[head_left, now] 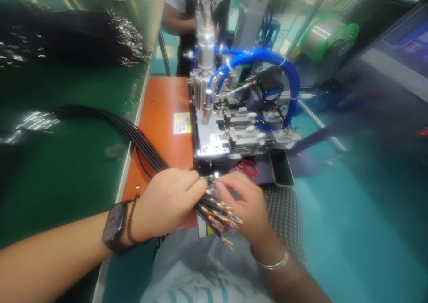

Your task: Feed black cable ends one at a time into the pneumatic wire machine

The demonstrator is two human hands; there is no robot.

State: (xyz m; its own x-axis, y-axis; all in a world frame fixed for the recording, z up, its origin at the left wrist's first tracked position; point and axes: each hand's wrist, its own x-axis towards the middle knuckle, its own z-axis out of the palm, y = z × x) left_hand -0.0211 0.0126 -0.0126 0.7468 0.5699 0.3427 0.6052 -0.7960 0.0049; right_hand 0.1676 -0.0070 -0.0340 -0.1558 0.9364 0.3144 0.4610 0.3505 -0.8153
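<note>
My left hand is closed around a bundle of black cables, which runs back over an orange plate to the green table. Past my fist the cable ends stick out, stripped to thin coloured wires. The fingers of my right hand are pinched together on the end of a single cable, close to my left fingertips. Both hands are just in front of a metal machine with cylinders and blue air hoses.
An orange plate carries the machine. Red-handled pliers and a dark open tray are at its front right. More black cables lie on the green table. A person stands behind; a wire spool is back right.
</note>
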